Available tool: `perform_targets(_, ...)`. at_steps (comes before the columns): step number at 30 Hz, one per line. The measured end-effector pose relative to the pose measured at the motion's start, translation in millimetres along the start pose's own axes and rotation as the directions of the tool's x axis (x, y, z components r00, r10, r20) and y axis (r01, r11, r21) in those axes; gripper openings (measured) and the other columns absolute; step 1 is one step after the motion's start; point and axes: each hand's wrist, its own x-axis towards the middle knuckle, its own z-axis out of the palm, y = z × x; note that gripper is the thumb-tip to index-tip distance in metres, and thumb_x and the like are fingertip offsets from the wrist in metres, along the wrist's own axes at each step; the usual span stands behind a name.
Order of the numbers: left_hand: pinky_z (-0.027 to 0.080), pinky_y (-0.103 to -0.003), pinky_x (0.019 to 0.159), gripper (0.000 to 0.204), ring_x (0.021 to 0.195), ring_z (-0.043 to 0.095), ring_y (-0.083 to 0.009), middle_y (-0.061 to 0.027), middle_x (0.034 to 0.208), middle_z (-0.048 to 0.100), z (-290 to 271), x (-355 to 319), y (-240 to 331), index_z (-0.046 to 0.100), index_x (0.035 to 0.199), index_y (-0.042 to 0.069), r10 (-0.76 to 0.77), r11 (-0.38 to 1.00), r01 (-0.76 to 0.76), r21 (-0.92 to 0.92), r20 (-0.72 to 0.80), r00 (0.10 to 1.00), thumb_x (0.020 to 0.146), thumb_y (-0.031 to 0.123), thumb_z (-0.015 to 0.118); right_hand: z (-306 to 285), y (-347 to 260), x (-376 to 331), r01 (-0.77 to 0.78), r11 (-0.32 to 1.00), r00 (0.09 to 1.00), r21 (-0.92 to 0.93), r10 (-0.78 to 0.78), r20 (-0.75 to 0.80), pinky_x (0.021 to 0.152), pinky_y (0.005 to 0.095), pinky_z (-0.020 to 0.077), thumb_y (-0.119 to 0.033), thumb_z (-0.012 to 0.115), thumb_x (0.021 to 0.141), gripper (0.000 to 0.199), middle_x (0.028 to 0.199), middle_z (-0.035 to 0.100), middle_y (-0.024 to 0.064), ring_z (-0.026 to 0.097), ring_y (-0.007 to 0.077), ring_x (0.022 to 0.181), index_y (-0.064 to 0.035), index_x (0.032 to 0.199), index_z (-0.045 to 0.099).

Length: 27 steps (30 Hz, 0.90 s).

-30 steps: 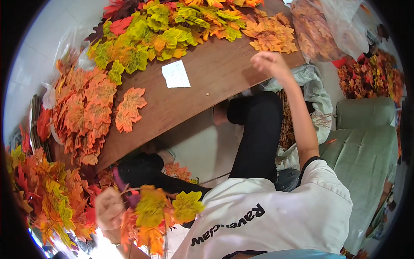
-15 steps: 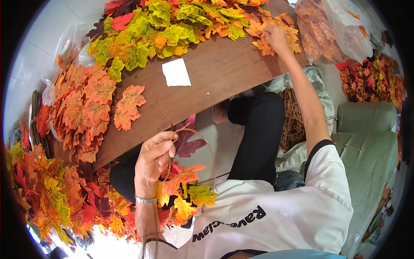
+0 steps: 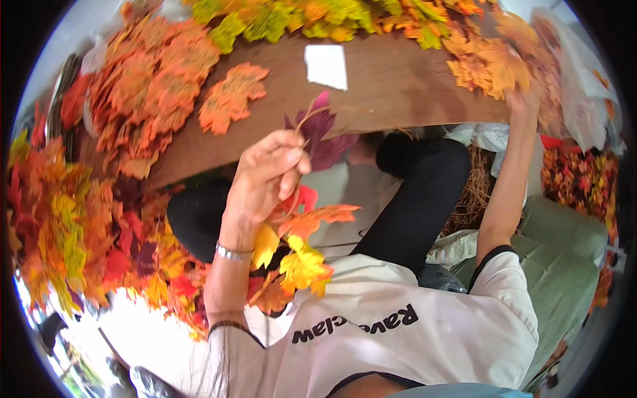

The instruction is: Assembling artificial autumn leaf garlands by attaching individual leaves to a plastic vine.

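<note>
My left hand (image 3: 265,179) is raised in the middle of the view, pinching the stems of a bunch of artificial maple leaves. A purple leaf (image 3: 325,136) sticks up above the fingers, and orange and yellow leaves (image 3: 305,255) hang below the palm. My right hand (image 3: 521,99) reaches far out to the upper right, at the edge of the brown wooden table (image 3: 398,86). It grips a blurred orange leaf (image 3: 504,66) from the orange pile (image 3: 474,63); the fingertips are hidden by leaves.
On the table lie a white paper slip (image 3: 326,65), a single orange leaf (image 3: 229,99), an orange heap (image 3: 146,86) and yellow-green leaves (image 3: 279,20). A mixed leaf pile (image 3: 60,225) fills the left. A green cushion (image 3: 564,265) and dry straw (image 3: 474,192) are on the right.
My left hand rose from low on the left up to the table's edge with its leaf bunch. My right hand moved along the table to the orange pile.
</note>
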Motion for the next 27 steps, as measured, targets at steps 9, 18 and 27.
perform_targets(9,0.039,-0.018,0.043,0.012,0.05,0.049,-0.0081,-0.0101,0.074,0.059,-3.9,-3.4,-1.4,0.05,0.093,0.0,0.126,0.991,-0.127,0.029,0.024,0.992,0.083,0.005,0.054,146.4,143.2,-206.0,-0.456,0.882,0.732,0.12,0.294,0.615,0.074,0.0231,0.0411,-0.012,0.061,0.079,0.011,0.082,0.056,0.0062,0.054,0.0144,0.08,-0.0057,0.087,0.056)
perform_targets(18,0.034,-0.017,0.037,0.015,0.041,0.044,-0.0076,-0.0117,0.07,0.055,7.1,-20.8,2.3,0.048,0.098,-0.001,0.279,0.952,-0.271,0.145,-0.039,0.959,0.085,0.006,0.051,163.9,181.9,-231.4,-0.712,0.673,0.644,0.199,0.515,0.566,0.055,0.0222,0.0417,-0.016,0.054,0.085,0.017,0.073,0.054,0.0056,0.051,0.0109,0.058,0.0008,0.087,0.054)
perform_targets(27,0.037,-0.018,0.038,0.015,0.039,0.044,-0.0083,-0.0125,0.07,0.056,2.9,-25.1,9.3,0.047,0.098,-0.003,0.306,0.948,-0.309,0.079,0.047,0.951,0.085,0.004,0.049,164.3,183.8,-227.5,-0.578,0.811,0.617,0.089,0.363,0.698,0.056,0.0243,0.0431,-0.01,0.055,0.083,0.01,0.068,0.054,0.0057,0.055,0.0148,0.061,-0.0012,0.088,0.053)
